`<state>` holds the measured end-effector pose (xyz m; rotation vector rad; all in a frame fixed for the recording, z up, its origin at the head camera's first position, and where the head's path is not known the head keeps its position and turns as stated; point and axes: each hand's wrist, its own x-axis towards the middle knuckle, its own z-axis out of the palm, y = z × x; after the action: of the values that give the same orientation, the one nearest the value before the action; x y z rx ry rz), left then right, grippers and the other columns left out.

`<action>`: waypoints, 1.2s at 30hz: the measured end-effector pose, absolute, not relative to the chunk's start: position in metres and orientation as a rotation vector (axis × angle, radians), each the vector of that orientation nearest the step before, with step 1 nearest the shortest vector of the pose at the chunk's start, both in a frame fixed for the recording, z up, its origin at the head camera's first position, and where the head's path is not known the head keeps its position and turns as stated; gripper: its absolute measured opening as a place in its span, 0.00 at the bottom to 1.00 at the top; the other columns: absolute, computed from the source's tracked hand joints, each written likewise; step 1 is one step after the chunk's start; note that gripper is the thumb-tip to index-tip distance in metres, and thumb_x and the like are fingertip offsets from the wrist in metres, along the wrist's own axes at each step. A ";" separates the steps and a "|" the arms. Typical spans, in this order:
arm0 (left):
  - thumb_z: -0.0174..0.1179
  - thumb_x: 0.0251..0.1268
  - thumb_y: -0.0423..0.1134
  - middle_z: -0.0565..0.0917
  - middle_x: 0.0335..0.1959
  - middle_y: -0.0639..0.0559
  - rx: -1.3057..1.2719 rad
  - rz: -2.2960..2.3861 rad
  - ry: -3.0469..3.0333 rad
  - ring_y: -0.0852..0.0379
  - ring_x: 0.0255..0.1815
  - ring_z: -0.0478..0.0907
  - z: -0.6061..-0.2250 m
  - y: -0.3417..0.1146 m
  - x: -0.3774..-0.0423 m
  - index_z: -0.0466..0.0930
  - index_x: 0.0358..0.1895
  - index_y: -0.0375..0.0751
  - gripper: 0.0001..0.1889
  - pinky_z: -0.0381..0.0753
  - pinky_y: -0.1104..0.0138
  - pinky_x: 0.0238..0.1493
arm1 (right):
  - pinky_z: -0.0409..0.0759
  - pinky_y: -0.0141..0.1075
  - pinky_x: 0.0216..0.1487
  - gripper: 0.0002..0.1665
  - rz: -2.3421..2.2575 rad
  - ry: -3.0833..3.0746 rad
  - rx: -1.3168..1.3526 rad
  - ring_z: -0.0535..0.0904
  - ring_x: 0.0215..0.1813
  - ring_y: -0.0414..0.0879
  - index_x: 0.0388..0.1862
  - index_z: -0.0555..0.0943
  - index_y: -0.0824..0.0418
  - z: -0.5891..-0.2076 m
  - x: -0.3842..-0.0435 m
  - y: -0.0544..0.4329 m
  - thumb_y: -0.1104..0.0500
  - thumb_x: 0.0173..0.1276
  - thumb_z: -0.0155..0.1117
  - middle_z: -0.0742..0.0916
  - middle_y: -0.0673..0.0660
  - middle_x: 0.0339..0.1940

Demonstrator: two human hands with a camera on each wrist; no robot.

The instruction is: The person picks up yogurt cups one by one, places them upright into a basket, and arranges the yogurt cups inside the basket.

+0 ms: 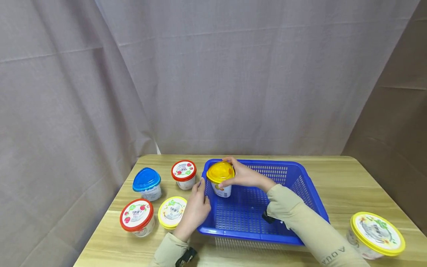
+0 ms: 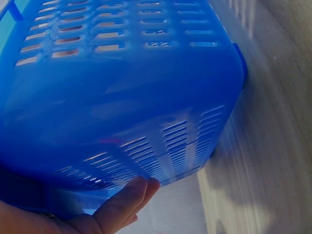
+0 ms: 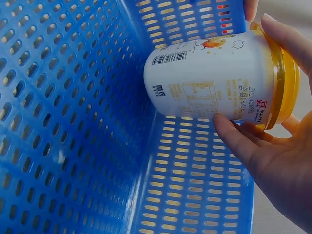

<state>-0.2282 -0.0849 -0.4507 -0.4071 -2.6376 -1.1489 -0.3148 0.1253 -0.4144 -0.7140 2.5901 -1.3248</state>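
Note:
A tall white tub (image 1: 222, 191) with a yellow lid stands in the far left corner of a blue plastic basket (image 1: 257, 236). My right hand (image 1: 246, 175) holds this tub near its lid, thumb on one side and fingers on the other. The right wrist view shows the tub (image 3: 209, 83) with its barcode and printed text, its base close to the basket floor. My left hand (image 1: 196, 207) grips the basket's left rim. In the left wrist view, fingers (image 2: 122, 202) lie along the outside of the slotted basket wall (image 2: 112, 92).
Left of the basket stand two red-lidded tubs (image 1: 184, 171) (image 1: 137, 215), a blue-lidded tub (image 1: 146, 180) and a yellow-lidded tub (image 1: 171, 212). Another yellow-lidded tub (image 1: 377, 233) is at the right, beside my sleeve. A grey curtain (image 1: 233, 92) hangs behind the wooden table (image 1: 347, 178).

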 end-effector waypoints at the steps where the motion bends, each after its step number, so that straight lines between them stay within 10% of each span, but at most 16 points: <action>1: 0.53 0.66 0.24 0.66 0.69 0.25 -0.405 -1.150 -2.639 0.33 0.67 0.70 -0.451 -0.085 -0.228 0.58 0.74 0.23 0.32 0.72 0.45 0.66 | 0.72 0.51 0.68 0.60 -1.328 2.585 -0.711 0.76 0.63 0.56 0.76 0.57 0.63 -0.415 -0.315 0.125 0.48 0.53 0.82 0.75 0.65 0.65; 36: 0.53 0.66 0.24 0.68 0.68 0.25 -0.411 -1.152 -2.611 0.33 0.66 0.71 -0.451 -0.085 -0.228 0.59 0.74 0.22 0.32 0.72 0.46 0.66 | 0.70 0.53 0.69 0.60 -1.267 2.503 -0.672 0.75 0.65 0.56 0.78 0.55 0.59 -0.422 -0.317 0.132 0.47 0.55 0.81 0.73 0.65 0.68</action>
<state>-0.2278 -0.0849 -0.4508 -0.4107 -2.6110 -1.1523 -0.3170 0.1320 -0.4221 -0.6719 2.5034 -1.2670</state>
